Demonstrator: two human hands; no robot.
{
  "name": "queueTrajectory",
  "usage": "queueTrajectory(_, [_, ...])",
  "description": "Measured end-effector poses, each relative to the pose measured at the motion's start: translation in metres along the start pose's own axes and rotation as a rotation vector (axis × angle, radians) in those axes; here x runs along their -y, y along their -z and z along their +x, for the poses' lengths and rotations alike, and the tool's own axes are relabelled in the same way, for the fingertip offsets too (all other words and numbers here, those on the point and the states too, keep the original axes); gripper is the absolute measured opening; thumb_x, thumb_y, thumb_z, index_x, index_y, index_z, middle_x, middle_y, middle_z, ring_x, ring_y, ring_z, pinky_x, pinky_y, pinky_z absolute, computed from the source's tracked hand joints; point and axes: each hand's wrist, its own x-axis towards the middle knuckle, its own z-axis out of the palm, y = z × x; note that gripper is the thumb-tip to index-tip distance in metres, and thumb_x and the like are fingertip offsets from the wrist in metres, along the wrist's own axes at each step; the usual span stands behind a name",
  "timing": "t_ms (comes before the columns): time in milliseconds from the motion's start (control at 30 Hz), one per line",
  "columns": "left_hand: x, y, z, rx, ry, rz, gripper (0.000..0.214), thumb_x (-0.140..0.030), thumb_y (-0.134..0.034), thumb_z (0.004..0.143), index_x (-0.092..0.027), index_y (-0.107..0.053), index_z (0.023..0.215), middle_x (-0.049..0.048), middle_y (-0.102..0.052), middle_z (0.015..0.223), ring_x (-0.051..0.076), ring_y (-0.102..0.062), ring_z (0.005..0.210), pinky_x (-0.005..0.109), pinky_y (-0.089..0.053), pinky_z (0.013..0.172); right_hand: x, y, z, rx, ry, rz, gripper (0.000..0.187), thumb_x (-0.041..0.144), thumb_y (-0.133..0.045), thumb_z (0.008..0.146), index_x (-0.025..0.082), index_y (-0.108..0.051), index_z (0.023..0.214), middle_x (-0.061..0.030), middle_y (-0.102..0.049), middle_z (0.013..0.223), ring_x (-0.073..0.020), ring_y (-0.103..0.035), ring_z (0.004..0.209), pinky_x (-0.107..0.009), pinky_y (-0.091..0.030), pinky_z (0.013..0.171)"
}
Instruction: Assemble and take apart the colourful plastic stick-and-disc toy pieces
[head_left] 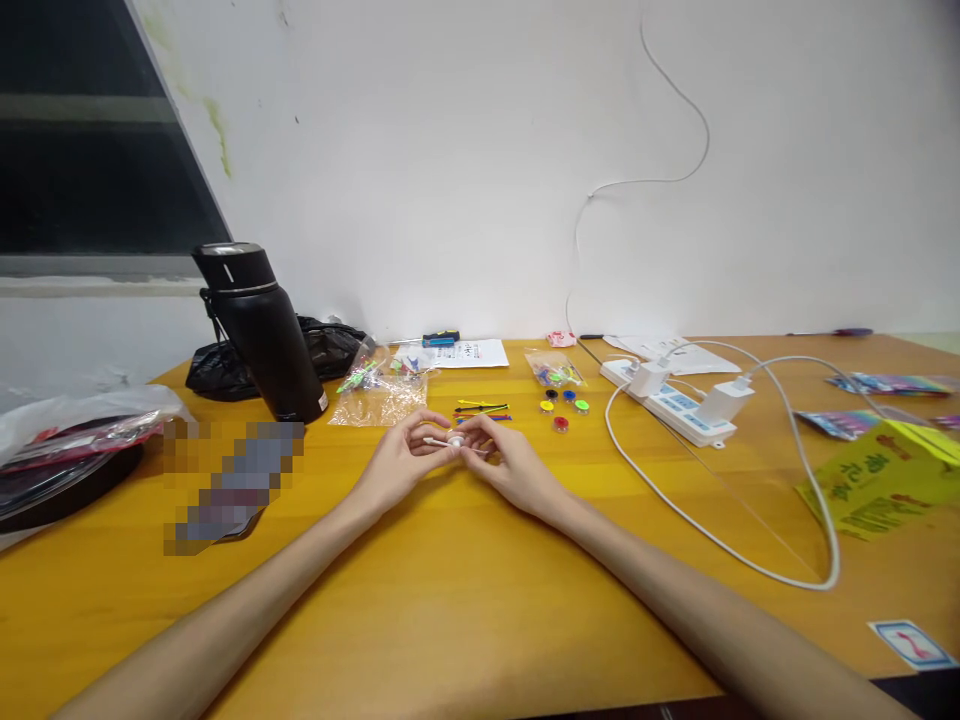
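Note:
My left hand (403,458) and my right hand (516,468) meet above the middle of the table, thumbs and fingertips pinched around a small white plastic piece (455,440). A thin white pointer (435,442) sticks out from it to the left, between my left fingers. How the two join is too small to make out. Just beyond my fingertips lie thin plastic pointers (482,406) in yellow, black, blue and red. To the right of them are several small round pieces, among them a red one (561,425) and a green one (582,407).
At left stand a black bottle (262,335) and a pixelated flat object (240,485). Clear bags (379,400) of small parts and a printed sheet (472,353) lie behind my hands. A power strip (686,412), looping white cable (720,548) and yellow packet (885,478) occupy the right.

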Motion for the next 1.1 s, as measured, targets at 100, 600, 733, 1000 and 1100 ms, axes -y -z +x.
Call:
queueTrajectory(100, [0.0,0.0,0.001,0.005,-0.003,-0.015,0.04,-0.033,-0.086,0.073,-0.021,-0.06,0.102,0.0054,-0.078,0.1,0.021,-0.074,0.096,0.036,-0.054,0.095,-0.003,0.0,0.0,0.003,-0.018,0.015,0.027,0.043,-0.061,0.096,0.022,-0.061,0.113,-0.0046,-0.071,0.093,-0.0182,-0.066,0.081,-0.028,-0.05,0.072])
queueTrajectory(600, [-0.005,0.003,0.002,-0.051,-0.035,0.006,0.041,-0.047,-0.071,0.087,-0.022,-0.071,0.119,0.0086,-0.074,0.116,0.025,-0.066,0.112,0.03,-0.054,0.088,0.006,0.001,-0.004,0.215,0.027,-0.162,0.033,0.042,-0.047,0.104,0.021,-0.069,0.092,-0.0036,-0.072,0.087,-0.0186,-0.064,0.078,-0.028,-0.046,0.073])
queueTrajectory(733, [-0.008,-0.001,0.0,0.028,-0.047,0.066,0.036,-0.046,-0.07,0.088,-0.021,-0.075,0.113,0.0077,-0.074,0.112,0.024,-0.066,0.106,0.031,-0.054,0.089,0.009,0.0,-0.004,0.308,0.132,-0.18,0.029,0.039,-0.048,0.104,0.022,-0.071,0.097,-0.0044,-0.072,0.097,-0.0198,-0.065,0.088,-0.03,-0.047,0.081])
queueTrajectory(1000, [-0.014,0.004,0.002,-0.039,-0.005,0.015,0.043,-0.052,-0.069,0.087,-0.02,-0.067,0.116,0.0088,-0.074,0.108,0.021,-0.068,0.092,0.032,-0.054,0.084,0.014,0.005,-0.004,0.328,0.027,-0.153,0.037,0.038,-0.039,0.107,0.018,-0.07,0.104,-0.0048,-0.071,0.092,-0.0165,-0.065,0.084,-0.028,-0.048,0.08])
queueTrajectory(1100, [-0.023,0.023,0.004,0.078,0.01,0.236,0.039,-0.051,-0.067,0.087,-0.02,-0.066,0.11,0.0073,-0.075,0.103,0.021,-0.068,0.091,0.032,-0.052,0.083,0.014,0.007,-0.004,0.329,-0.003,-0.179,0.038,0.038,-0.038,0.108,0.018,-0.07,0.106,-0.0041,-0.071,0.09,-0.0157,-0.065,0.082,-0.027,-0.048,0.079])
